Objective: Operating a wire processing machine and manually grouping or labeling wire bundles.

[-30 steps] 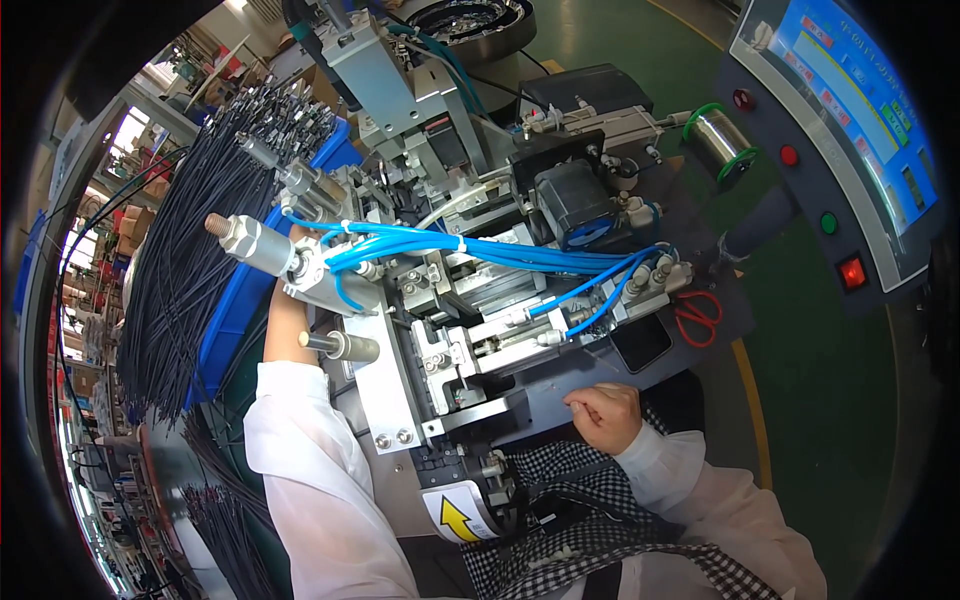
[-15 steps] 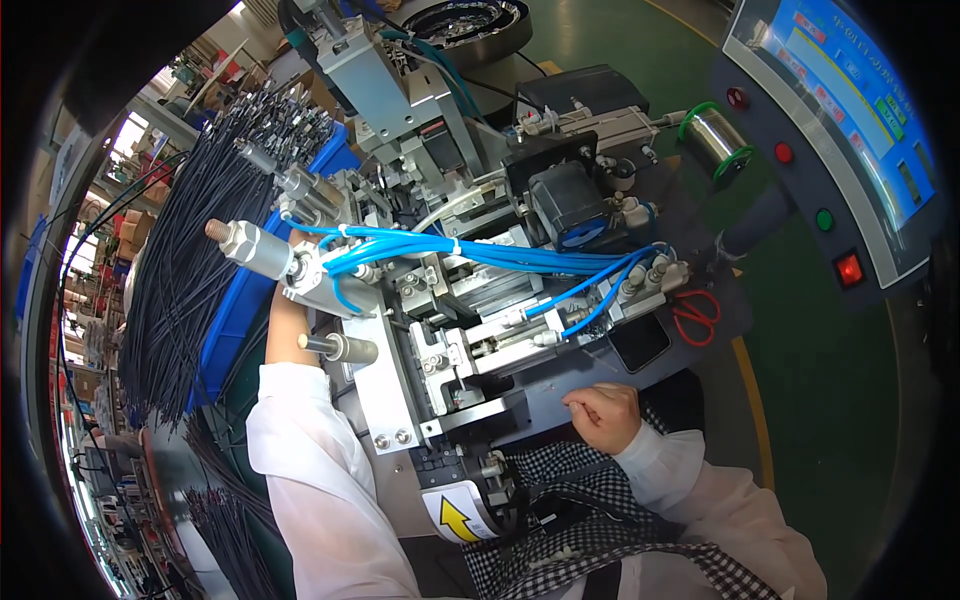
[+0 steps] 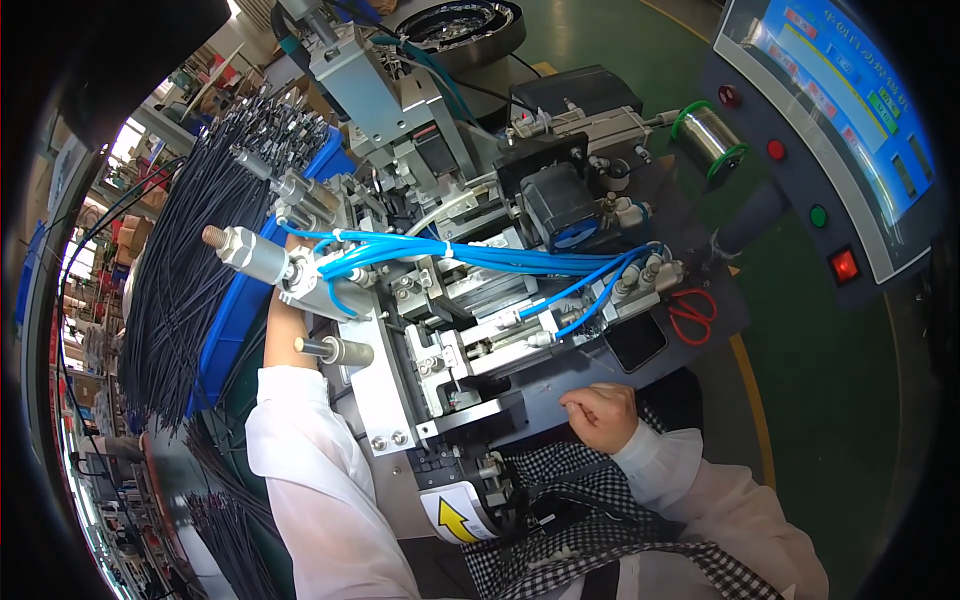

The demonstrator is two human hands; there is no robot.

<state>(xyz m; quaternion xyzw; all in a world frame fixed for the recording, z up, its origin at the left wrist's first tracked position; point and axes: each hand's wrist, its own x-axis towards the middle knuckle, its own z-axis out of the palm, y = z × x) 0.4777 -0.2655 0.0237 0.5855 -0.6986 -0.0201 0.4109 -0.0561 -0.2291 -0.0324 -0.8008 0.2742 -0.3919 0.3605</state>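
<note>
My left forearm reaches up along the left side of a benchtop machine with metal slides and cylinders. The hand at its end is behind a silver cylinder and a bundle of blue air tubes, so its fingers are hidden. My right hand is curled into a loose fist in front of the machine, at the near edge of its grey base plate. Nothing shows sticking out of that fist. A dark phone and red-handled scissors lie just beyond it.
Left of the machine, a blue bin holds many black cables. A spool of solder-like wire stands at the right, beside a control panel with a lit screen. A round feeder bowl sits at the back.
The whole view has shifted very slightly. Both arms keep their places, and the right fist stays curled.
</note>
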